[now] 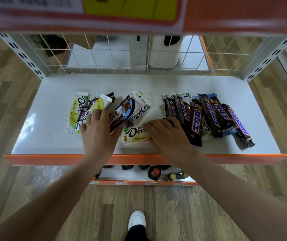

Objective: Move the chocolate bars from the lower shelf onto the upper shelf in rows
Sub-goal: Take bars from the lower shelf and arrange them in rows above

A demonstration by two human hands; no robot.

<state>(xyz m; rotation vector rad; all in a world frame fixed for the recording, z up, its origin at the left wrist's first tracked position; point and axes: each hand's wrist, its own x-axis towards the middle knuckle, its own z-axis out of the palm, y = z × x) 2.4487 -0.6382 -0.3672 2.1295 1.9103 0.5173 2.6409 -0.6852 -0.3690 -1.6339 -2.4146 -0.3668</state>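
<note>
"Dove" in dark script on the white-and-yellow wrapper (pixel 78 111) at the left of the shelf. "Dove" in white on the dark brown wrapper (pixel 121 114) under the left hand's fingers (pixel 102 113). "Dove" again on the white wrapper (pixel 136 134) lying crosswise near the shelf front. "SNICKERS" in blue letters on the rightmost dark bar (pixel 238 123). Chinese characters on the neighbouring dark bars (pixel 196 123). Print on the yellow sign (pixel 130 7) above too blurred for reading.

I see wood-plank flooring (pixel 156 211) running under and around a white metal shelving unit (pixel 52 105) with orange front edges (pixel 226 158). A white wire grid (pixel 121 54) backs it, between slotted grey uprights (pixel 22 54). Overhead, an orange shelf lip (pixel 243 14) carries a blurred yellow label (pixel 130 7).
</note>
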